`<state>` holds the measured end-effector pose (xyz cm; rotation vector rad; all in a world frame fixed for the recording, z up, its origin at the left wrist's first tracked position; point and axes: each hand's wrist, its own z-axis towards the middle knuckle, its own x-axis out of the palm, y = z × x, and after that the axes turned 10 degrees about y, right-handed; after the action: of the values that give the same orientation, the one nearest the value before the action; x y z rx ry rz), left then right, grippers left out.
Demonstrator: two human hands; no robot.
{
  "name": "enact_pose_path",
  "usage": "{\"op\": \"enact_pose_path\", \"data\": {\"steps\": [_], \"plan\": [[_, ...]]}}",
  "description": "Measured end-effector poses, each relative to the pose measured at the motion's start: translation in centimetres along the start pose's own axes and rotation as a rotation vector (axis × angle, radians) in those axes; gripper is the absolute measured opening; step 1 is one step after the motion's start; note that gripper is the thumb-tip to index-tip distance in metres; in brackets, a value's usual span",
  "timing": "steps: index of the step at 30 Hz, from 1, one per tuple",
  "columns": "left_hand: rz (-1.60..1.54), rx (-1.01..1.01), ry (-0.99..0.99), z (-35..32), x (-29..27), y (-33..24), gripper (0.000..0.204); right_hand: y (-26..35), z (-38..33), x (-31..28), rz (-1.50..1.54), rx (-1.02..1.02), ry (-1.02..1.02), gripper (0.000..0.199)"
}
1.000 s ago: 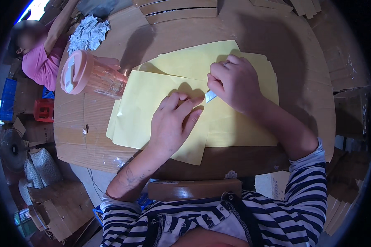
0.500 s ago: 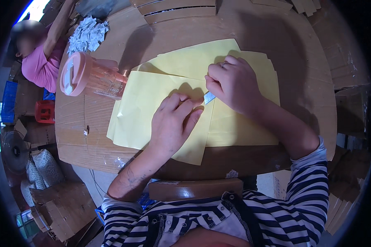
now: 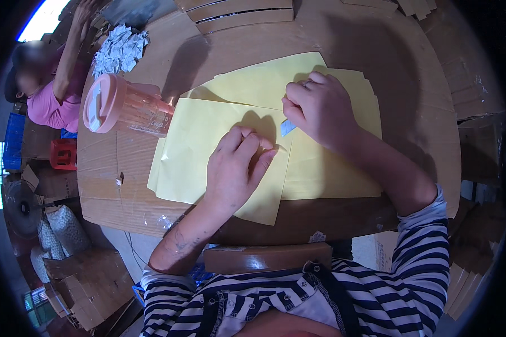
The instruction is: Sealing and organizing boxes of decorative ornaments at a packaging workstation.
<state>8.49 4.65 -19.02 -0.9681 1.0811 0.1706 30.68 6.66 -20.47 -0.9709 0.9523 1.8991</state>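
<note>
Several yellow paper sheets [image 3: 219, 151] lie overlapping on the cardboard-covered table in front of me. My left hand [image 3: 233, 168] rests on the nearest sheet, its thumb and index finger pinched together at that sheet's right edge. The edge looks slightly raised at the fingertips. Just up and to the right, my right hand [image 3: 320, 109] is closed over the sheets. A small flat blue-white piece [image 3: 288, 127], paper-like, sticks out below its fingers; the rest is hidden in the hand. The piece and my left fingertips are a little apart.
A pink-lidded clear cup [image 3: 126, 106] lies left of the sheets. Beyond it is a heap of small pale pieces [image 3: 121, 49]. Flat cardboard [image 3: 242, 14] sits at the far edge. A person in pink [image 3: 53, 104] is at the far left, near a red stool [image 3: 63, 153].
My right hand has drawn slightly up with the small blue-white piece, away from my left fingers. My left index finger has curled in toward the thumb. The other person's arms have shifted.
</note>
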Motion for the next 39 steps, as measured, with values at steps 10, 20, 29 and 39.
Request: {"op": "enact_pose_path", "data": {"steps": [10,20,29,39], "plan": [[-0.848,-0.221,-0.019,0.1,-4.3,-0.5,0.042,-0.7,-0.2,0.5,0.009,-0.013,0.061,0.013],[-0.404,-0.049,0.035,3.7,0.9,0.9,0.08,-1.1,0.3,-0.3,0.019,0.058,0.064,0.014],[-0.339,-0.012,-0.028,3.7,1.5,0.8,0.076,-2.3,0.3,0.4,-0.079,0.113,-0.036,0.014],[-0.309,0.043,-0.014,3.9,1.8,1.0,0.071,-1.8,0.5,0.4,-0.045,0.112,-0.058,0.013]]}}
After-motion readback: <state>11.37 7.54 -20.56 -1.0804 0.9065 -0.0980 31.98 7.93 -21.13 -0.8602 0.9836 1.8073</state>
